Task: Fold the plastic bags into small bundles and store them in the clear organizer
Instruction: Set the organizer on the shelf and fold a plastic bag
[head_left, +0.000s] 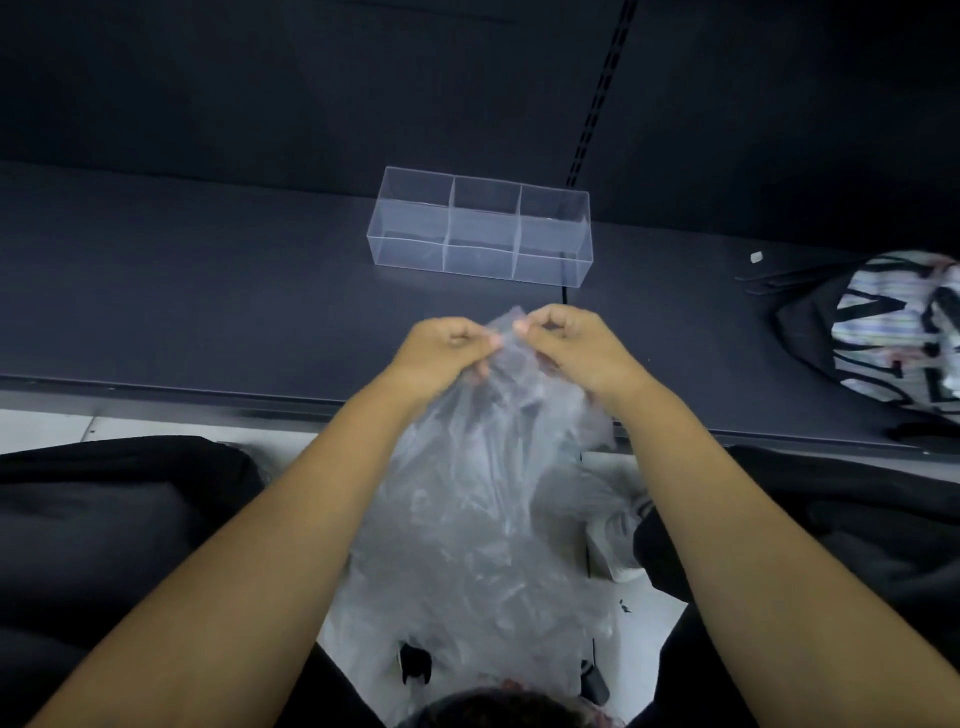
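Note:
A large clear plastic bag (483, 499) hangs crumpled from both my hands over the shelf's front edge and down toward my lap. My left hand (447, 345) and my right hand (566, 343) pinch its top edge close together, knuckles up. The clear organizer (480, 231) stands on the dark shelf just beyond my hands; it has three compartments in a row, and nothing is visible in any of them.
The dark shelf (182, 291) runs left to right, with a dark back wall behind. A black-and-white patterned bag (898, 332) lies at the shelf's right end. More pale plastic (618, 540) sits on the floor by my right forearm. Black fabric flanks both arms.

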